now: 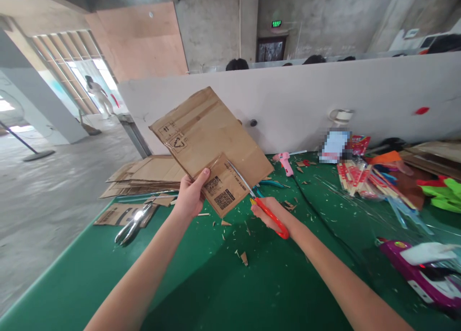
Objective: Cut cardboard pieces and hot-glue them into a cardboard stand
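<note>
My left hand [190, 194] grips the lower left edge of a brown cardboard sheet [219, 129], thumb on top, holding it tilted above the table. Printed symbols and a label with a square code show on its face. In my right hand [268, 211] is a pair of scissors [272, 218] with red handles, the fingers closed around them. Their blade lies along the lower right part of the cardboard, pointing up and left. Whether the blades are spread I cannot tell.
Cardboard sheets [147, 175] are stacked at the table's left, near metal pliers [133, 224]. A pink glue gun [285, 163] with a black cord lies behind my right hand. Wrapped sticks [360, 180] and a purple power strip [418, 268] are at right. Scraps litter the green table [201, 292].
</note>
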